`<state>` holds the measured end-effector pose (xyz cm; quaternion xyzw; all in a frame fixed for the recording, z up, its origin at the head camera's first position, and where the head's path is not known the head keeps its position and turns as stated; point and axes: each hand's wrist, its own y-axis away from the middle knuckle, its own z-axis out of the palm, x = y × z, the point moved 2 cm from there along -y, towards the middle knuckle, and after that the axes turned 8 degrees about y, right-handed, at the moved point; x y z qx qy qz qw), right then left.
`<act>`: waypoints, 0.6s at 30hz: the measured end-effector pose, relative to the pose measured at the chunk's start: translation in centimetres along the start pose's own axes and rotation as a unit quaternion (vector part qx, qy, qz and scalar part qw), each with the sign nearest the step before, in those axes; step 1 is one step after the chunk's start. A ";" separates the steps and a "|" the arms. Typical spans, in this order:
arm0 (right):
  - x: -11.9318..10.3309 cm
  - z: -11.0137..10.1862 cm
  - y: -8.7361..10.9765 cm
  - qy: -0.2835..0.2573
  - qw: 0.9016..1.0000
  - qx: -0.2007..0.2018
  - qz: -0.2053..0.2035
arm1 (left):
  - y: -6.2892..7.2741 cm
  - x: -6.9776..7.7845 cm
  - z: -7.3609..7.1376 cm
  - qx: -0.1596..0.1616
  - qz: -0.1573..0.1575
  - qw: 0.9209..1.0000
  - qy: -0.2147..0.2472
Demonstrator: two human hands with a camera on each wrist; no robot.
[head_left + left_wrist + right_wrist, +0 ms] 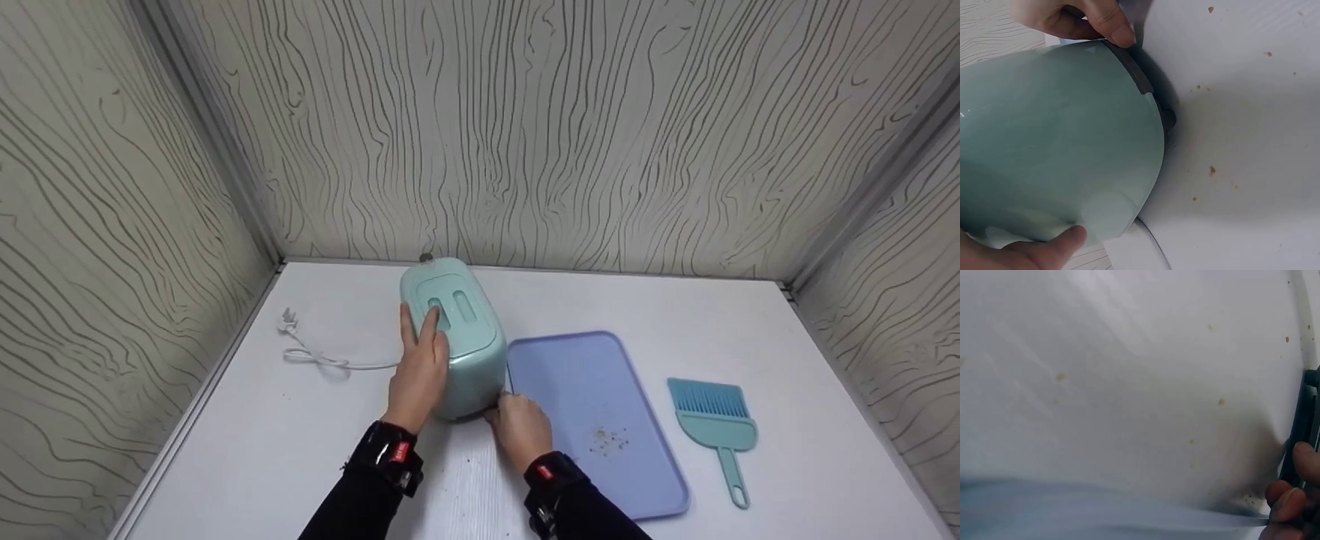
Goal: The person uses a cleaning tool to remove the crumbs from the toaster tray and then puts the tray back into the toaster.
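A mint-green toaster (469,382) with two slots on top stands left of the blue-purple tray (562,382). My left hand (418,379) rests on its top and left side, fingers extended and spread, one fingertip at a slot. In the left wrist view the left thumb (1067,242) touches the green shell. Down at the near lower edge, my right hand (523,426) pinches a dark strip (1134,73), which looks like the edge of a crumb tray. The right wrist view shows curled right fingers (1286,503) at the dark base; part of their grip is hidden.
Crumbs (607,441) lie on the tray, with smaller specks on the white table (247,450). A teal brush (716,427) lies to the right. The toaster's white cord (337,364) runs left to a plug (287,322). Patterned panels (525,135) enclose the table.
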<state>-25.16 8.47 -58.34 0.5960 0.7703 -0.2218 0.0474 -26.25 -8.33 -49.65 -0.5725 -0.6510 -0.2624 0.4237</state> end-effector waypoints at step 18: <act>5.8 -5.1 0.1 -0.001 0.996 0.089 0.003 | -0.5 -0.3 -1.2 -0.020 0.007 0.999 -0.034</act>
